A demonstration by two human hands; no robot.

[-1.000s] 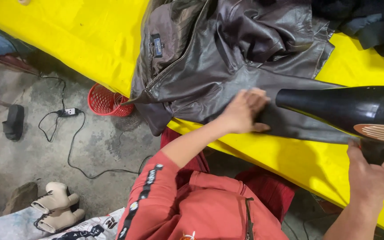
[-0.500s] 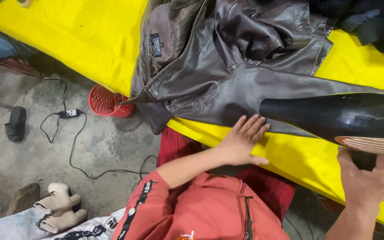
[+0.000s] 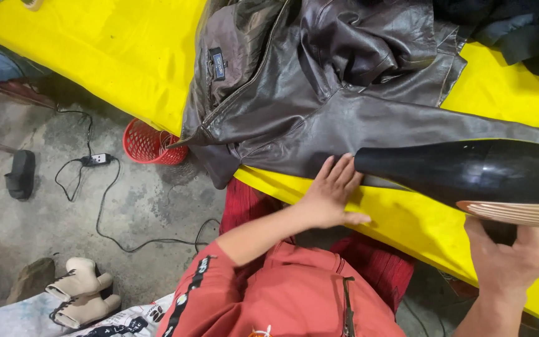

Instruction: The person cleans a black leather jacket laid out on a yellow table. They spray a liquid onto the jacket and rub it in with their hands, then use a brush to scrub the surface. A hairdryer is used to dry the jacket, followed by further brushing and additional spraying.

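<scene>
A: Start with the hands. What is the left one doing?

B: The left hand (image 3: 330, 193) lies flat, fingers spread, on the lower edge of the jacket (image 3: 319, 93) sleeve, right at the near edge of the yellow table (image 3: 113, 56). It grips nothing; it only presses the leather down.

A: And the right?

B: The right hand (image 3: 509, 256) is closed round the handle of a big black dryer (image 3: 469, 171). The dryer's narrow end sits just beside the left fingertips, over the sleeve.

A: Where does the jacket lie?

B: Spread open on the table, lining and label up, one sleeve stretched out to the right under the dryer. Its lower corner hangs off the table edge.

A: How far along does the work look?

B: I judge it is mid-way at best. The sleeve looks smooth where the hand holds it, but the body of the jacket, higher up, is bunched and creased, so most seems left to do.

A: Anything else around?

B: A red basket (image 3: 148, 142) on the floor beneath the table, a cable (image 3: 104, 206) trailing across the concrete, and pale shoes (image 3: 82, 293) at lower left. Dark clothes (image 3: 506, 28) lie at the table's far right.
</scene>
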